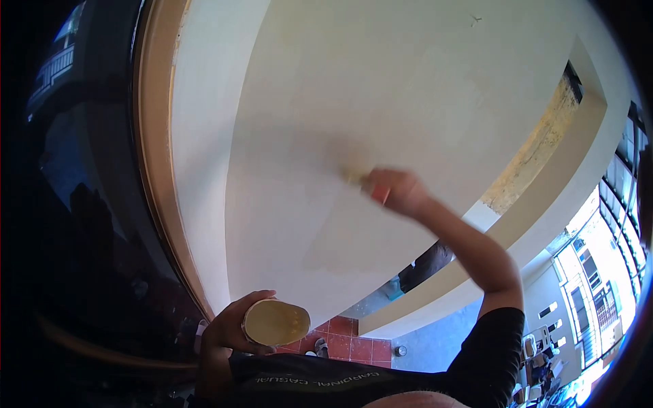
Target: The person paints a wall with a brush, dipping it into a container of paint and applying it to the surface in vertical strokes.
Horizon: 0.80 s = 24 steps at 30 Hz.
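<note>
My right hand (398, 192) is raised against the pale wall (306, 88), its fingers closed round the red handle of a brush (355, 175). Motion blurs the brush head, which is at the wall surface. Low on the left, my left hand (231, 325) grips a round container (277, 322) of pale yellowish paint, its open top facing the camera. Around the brush, parts of the wall look slightly darker than others.
A dark glossy panel (81, 204) with a brown frame (155, 136) stands at the left. At the right is a wall opening with a rough yellowish surface (534, 146). Red floor tiles (360, 348) show below; chairs and clutter lie at the lower right.
</note>
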Tool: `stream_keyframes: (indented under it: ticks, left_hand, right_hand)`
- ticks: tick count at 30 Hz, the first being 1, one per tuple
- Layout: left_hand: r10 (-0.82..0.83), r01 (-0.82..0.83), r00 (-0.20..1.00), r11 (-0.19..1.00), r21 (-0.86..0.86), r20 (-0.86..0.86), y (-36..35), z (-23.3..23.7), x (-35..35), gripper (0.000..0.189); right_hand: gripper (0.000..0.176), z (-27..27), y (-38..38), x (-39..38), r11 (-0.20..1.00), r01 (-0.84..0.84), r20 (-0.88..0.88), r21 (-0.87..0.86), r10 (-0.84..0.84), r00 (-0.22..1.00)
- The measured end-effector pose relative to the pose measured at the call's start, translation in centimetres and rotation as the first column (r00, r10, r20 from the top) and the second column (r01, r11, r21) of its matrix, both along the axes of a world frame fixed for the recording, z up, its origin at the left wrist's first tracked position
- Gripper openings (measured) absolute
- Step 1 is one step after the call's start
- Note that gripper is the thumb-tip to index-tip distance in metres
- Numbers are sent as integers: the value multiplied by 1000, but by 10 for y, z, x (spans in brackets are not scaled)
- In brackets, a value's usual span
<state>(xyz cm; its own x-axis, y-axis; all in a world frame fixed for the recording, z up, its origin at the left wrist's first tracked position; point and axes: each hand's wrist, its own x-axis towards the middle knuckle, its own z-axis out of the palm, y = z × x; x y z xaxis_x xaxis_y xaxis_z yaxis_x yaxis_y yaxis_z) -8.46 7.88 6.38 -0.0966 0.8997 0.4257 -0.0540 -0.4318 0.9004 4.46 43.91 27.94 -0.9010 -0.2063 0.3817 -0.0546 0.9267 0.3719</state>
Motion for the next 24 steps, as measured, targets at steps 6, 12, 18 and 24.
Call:
stream_keyframes:
  ticks: [6, 12, 18, 24]
  left_hand:
    - [-7, 6, 1000, 999, -36, -17, 4, -3, 3, 106]
    - [-13, 13, 1000, 997, -73, 1, 0, -2, 5, 106]
    - [2, -2, 994, 1000, 6, -105, -10, 3, 6, 105]
    - [18, -18, 1000, 1000, -20, -11, -21, 11, 21, 104]
  right_hand:
    - [23, 196, -17, -11, 993, 121, -625, 14, -86, 776]
    - [22, 163, -10, -16, 920, -1, -621, 391, 264, 738]
    - [24, -34, -22, 4, 992, -50, 37, 115, 46, 998]
    - [32, -11, 31, -19, 952, 237, 61, -194, -229, 971]
